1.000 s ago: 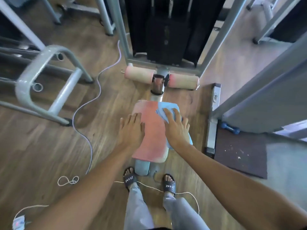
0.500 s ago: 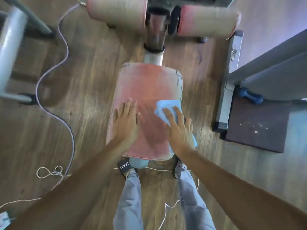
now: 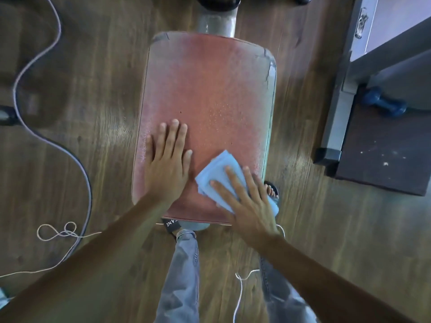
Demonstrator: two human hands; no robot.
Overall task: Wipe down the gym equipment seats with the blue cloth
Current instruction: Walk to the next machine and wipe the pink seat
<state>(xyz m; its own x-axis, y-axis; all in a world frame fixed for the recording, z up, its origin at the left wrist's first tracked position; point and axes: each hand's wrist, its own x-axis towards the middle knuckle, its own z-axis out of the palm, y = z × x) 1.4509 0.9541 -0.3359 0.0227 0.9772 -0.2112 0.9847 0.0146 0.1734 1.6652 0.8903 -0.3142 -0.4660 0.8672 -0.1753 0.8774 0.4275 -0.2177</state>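
Note:
A faded red padded seat (image 3: 205, 89) fills the middle of the head view, with small droplets on its surface. My left hand (image 3: 166, 159) rests flat on the seat's near left part, fingers straight. A folded blue cloth (image 3: 217, 169) lies on the near right part of the seat. My right hand (image 3: 247, 201) presses down on the cloth with spread, straight fingers and covers its near half.
A grey post (image 3: 217, 22) joins the seat's far end. A grey machine frame (image 3: 342, 89), a dark mat (image 3: 384, 155) and a blue dumbbell (image 3: 384, 104) lie to the right. Cables (image 3: 46, 89) and a thin cord (image 3: 58, 231) run over the wooden floor at left. My feet stand below the seat.
The view has dropped closer to the seat. My right hand has slid the cloth toward the near right corner. My left hand stays flat on the seat's left side.

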